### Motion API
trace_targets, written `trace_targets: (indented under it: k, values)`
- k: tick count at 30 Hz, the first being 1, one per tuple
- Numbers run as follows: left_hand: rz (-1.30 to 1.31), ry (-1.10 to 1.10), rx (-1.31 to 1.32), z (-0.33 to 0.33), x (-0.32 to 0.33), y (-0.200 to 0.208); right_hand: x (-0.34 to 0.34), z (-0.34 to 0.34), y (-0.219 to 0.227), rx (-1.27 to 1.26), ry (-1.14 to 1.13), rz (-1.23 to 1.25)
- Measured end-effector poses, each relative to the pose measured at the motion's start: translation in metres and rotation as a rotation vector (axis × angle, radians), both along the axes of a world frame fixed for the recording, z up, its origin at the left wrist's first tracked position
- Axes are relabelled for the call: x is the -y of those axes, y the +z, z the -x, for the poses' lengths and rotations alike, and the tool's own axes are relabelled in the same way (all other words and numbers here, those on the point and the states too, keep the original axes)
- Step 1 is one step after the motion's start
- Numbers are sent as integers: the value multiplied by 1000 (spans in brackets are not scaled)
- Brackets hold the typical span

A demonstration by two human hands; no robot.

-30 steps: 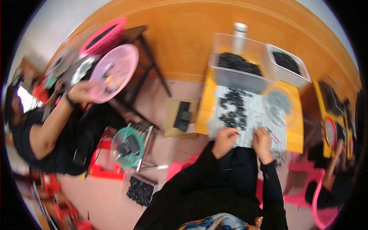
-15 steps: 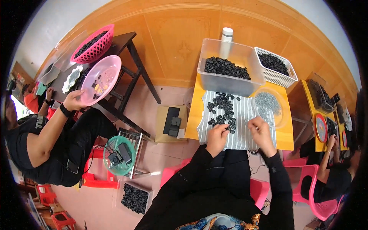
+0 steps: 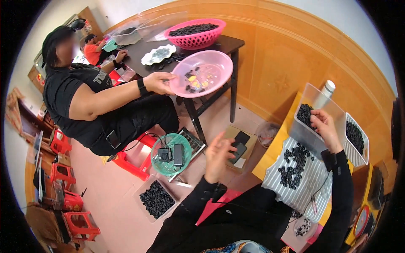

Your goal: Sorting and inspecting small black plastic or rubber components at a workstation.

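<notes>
My left hand (image 3: 219,157) is raised in the air left of the yellow table, fingers apart and nothing in it. It is below the pink bowl (image 3: 203,74), which a seated co-worker's hand (image 3: 158,83) holds out by the rim; black pieces and yellow bits lie inside. My right hand (image 3: 327,128) is at the clear plastic bin (image 3: 314,141), its fingers curled together beside the small black pieces (image 3: 304,116). Whether it grips one is too small to tell. More black oval pieces (image 3: 293,168) lie scattered on a striped cloth (image 3: 276,183) in front of the bin.
A dark table (image 3: 137,63) bears a pink basket (image 3: 196,38) of black pieces and a white scalloped dish (image 3: 158,55). A green basket (image 3: 171,154) with devices, a floor bin (image 3: 157,200) and red stools (image 3: 82,225) stand lower left. A white bottle (image 3: 325,92) stands behind the clear bin.
The view has turned left. My left hand has left the black pieces on the cloth and risen with its fingers spread. My right hand has gone from the cloth to the clear bin.
</notes>
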State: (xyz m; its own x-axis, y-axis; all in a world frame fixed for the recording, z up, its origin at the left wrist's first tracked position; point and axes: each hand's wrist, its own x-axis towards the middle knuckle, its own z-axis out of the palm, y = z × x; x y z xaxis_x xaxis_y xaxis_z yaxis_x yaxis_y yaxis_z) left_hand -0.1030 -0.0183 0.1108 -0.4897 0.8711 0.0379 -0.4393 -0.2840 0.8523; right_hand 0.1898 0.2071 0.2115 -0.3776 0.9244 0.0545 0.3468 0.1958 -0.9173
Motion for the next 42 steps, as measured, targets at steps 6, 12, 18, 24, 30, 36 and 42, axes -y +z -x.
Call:
trace_targets:
  k: [6, 12, 18, 24, 30, 36, 42]
  values:
    - [-204, -30, 189, 70, 21, 49, -109, -65, -36, 746, 97, 365]
    - [-228, -87, 230, 92, -10, 90, -138, -86, -134, 585, 428, 452]
    - [-248, -38, 188, 104, -45, 107, -136, -67, -153, 860, 391, -27]
    - [-217, 94, 223, 107, -64, 112, -146, -71, -167, 755, 367, 13]
    - [-129, -41, 213, 63, -72, 97, -143, -91, -145, 789, 362, -1]
    - [-93, -400, 281, -10, -86, 100, -156, -91, -80, 368, 120, 152]
    - [-159, -505, 161, -70, -142, 86, -116, -84, 37, -24, 0, 206]
